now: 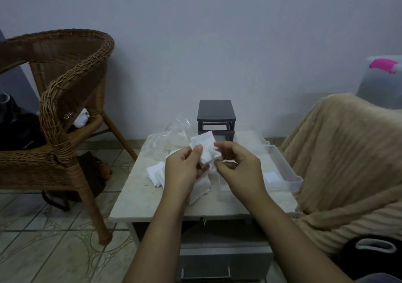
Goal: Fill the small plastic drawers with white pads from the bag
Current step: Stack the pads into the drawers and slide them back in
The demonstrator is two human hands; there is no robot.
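A room in a home, dimly lit. A brown wicker armchair (65, 91) stands on a floor of pale patterned tiles (43, 228) against a plain, pale wall (217, 32). Opposite it, a seat is draped in a beige ribbed fleece blanket (348, 163). Between them sits a small, low, worn table (134, 195) with a drawer beneath. A clear plastic storage tub (378, 86) stands behind the draped seat.

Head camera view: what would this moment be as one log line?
left hand: holds white pads | right hand: pinches white pads | clear drawer: lying on table
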